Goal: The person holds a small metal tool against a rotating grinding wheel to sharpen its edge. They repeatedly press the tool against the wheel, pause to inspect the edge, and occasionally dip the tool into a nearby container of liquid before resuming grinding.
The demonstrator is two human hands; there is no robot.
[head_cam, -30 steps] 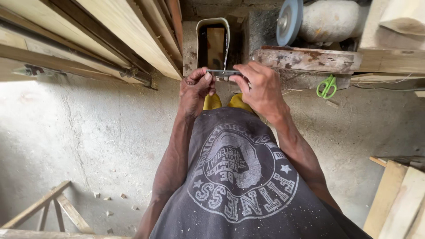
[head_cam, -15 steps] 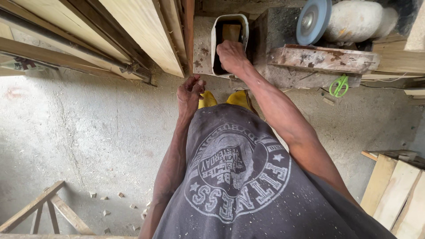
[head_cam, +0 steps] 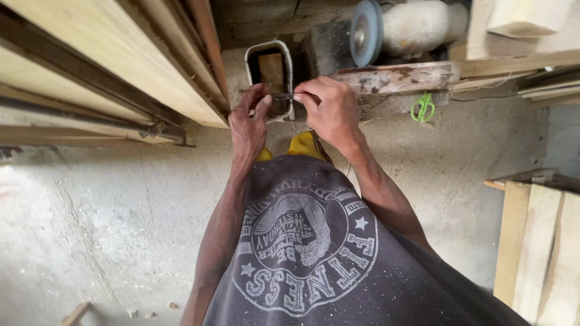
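Both hands — left hand (head_cam: pixel 249 124), right hand (head_cam: pixel 329 108) — pinch a thin metal blade (head_cam: pixel 283 96) over the grey tub (head_cam: pixel 269 78), grinder wheel (head_cam: pixel 366 31) just right, stacked planks (head_cam: pixel 115 66) crowding left.

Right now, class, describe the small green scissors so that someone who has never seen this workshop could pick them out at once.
Start at the bench grinder with its round grey wheel, at the top of the view. Just below it lies a worn, rust-stained wooden plank, and below the plank's right end the green scissors lie on the dusty concrete floor. Their bright green looped handles are the only green thing among grey concrete and pale timber.
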